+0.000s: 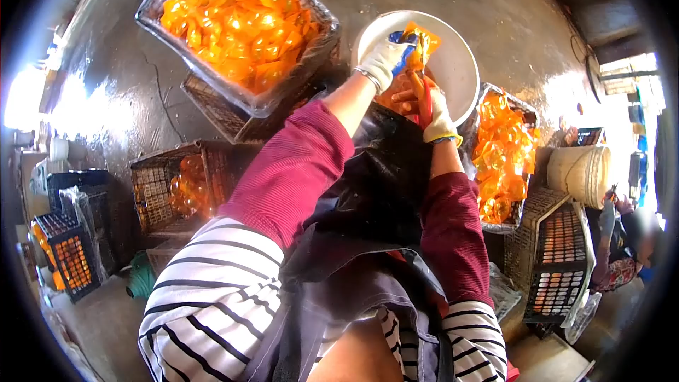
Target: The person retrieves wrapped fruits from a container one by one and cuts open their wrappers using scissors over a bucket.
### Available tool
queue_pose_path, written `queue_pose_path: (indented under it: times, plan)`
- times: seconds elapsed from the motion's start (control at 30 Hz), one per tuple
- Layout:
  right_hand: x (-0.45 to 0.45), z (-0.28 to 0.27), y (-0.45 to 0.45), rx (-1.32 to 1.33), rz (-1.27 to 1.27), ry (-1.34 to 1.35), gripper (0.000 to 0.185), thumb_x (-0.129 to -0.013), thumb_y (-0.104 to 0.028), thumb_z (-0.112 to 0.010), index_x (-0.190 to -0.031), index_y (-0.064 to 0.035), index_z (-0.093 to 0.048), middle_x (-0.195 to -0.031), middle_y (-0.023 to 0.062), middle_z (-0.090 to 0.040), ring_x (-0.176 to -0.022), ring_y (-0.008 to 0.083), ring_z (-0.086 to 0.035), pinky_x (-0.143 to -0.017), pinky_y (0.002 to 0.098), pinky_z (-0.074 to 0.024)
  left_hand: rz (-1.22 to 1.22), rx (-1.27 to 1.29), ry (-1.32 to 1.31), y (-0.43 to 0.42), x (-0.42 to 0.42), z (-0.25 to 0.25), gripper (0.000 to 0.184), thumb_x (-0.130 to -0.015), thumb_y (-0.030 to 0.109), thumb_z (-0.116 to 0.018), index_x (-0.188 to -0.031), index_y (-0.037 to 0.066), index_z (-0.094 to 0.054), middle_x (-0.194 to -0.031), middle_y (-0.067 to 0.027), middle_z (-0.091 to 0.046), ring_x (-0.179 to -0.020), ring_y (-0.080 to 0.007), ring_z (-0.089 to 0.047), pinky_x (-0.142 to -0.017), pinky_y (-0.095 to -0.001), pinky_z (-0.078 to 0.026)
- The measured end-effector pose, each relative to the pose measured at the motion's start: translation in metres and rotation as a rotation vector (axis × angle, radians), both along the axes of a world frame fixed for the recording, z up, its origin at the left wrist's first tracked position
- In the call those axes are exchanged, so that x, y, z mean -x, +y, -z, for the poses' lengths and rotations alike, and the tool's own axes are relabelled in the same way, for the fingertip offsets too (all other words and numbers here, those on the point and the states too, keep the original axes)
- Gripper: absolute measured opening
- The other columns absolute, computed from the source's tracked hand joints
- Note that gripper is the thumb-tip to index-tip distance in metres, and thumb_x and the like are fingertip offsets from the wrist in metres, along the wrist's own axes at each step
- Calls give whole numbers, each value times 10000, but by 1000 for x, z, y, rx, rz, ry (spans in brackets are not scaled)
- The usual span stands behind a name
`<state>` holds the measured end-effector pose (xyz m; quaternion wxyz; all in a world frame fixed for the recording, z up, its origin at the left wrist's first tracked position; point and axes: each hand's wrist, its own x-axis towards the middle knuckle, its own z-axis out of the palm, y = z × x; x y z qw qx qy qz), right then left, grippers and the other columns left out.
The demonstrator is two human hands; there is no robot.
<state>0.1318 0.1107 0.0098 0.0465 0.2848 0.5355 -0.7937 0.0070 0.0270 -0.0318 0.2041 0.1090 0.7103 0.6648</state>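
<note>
My left hand [387,58], in a white glove with blue on the fingers, is closed on a translucent orange plastic piece [424,39]. My right hand [437,114], in a white glove with bare fingertips, is wrapped round a red-handled hand tool [426,102] that looks like cutters. Its upper end meets the underside of the orange piece, partly hidden by my fingers. Both hands are over a round white tub [460,64]. Some orange-brown material lies in the tub below my hands, mostly covered by them.
A plastic-lined crate [152,10] heaped with orange pieces stands at upper left. Another lined crate [511,226] of them is at my right. A brown crate [152,198] sits lower left. Beyond the right crate are a cream bucket [580,170] and another person [622,240].
</note>
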Motion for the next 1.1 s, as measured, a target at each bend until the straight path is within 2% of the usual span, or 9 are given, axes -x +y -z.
queue_pose_path:
  times: [0.1,0.13,0.27,0.4,0.53,0.77,0.97,1.03,1.1]
  plan:
    - [3,6,6,293,30,46,283,-910,-314,-478,-1027,-66,-546,-716,115,-613,-423,161,-488,-371,248,-385,7,-369,-226,-42,3,-36,273,-834,194,-624,-1072,61,-608,-954,-59,-635,-833,-132,-603,-708,-241,-487]
    - [7,25,18,514,11,100,281,-914,-308,-462,-1038,-67,-537,-677,88,-581,-412,145,-446,-357,234,-353,5,-48,228,-67,16,-35,251,-834,182,-614,-1062,77,-605,-950,-65,-634,-844,-142,-604,-727,-253,-487]
    - [-22,-18,22,-79,297,284,471,-876,-439,-488,-1132,-44,-514,-831,59,-571,-511,140,-453,-378,276,-371,-329,372,441,-181,33,-21,321,-812,335,-604,-967,54,-600,-863,-127,-636,-797,-251,-601,-703,-343,-456]
    - [-20,38,92,482,15,1021,636,-794,-489,-561,-1149,37,-519,-1232,129,-525,-1109,264,-515,-1026,440,-330,-376,739,411,-273,39,14,566,-777,498,-599,-1100,34,-564,-941,-188,-639,-839,-278,-620,-715,-379,-471]
    - [-30,43,93,636,22,876,652,-797,-449,-581,-1191,63,-494,-1276,153,-499,-1164,281,-491,-1035,454,-331,-65,1111,133,-266,24,20,655,-744,572,-594,-1122,38,-567,-1055,-191,-620,-959,-333,-585,-806,-376,-445]
    - [-18,25,48,366,268,583,503,-864,-356,-542,-1157,51,-504,-1220,142,-541,-1129,263,-514,-1007,416,-375,-71,993,53,-252,27,30,516,-769,500,-572,-1152,154,-590,-1130,-146,-598,-1001,-325,-572,-855,-389,-434]
    - [-9,15,28,269,324,352,438,-896,-357,-502,-1150,-1,-510,-1206,155,-543,-1103,277,-530,-971,398,-412,-258,545,-307,-252,29,17,409,-805,500,-571,-855,104,-659,-799,-123,-645,-703,-230,-614,-662,-341,-460]
    - [-12,12,25,155,319,312,428,-897,-362,-500,-1143,-11,-508,-1199,176,-540,-1094,288,-535,-955,390,-428,-179,807,392,-267,43,24,403,-823,463,-585,-864,68,-653,-775,-114,-638,-691,-175,-610,-598,-316,-457]
    - [-12,28,33,139,288,327,419,-902,-362,-489,-1143,-19,-499,-1180,203,-545,-1046,303,-563,-881,372,-469,-526,-482,-340,-264,53,15,255,-811,140,-665,-1018,6,-602,-989,-104,-624,-876,-229,-627,-722,-296,-534]
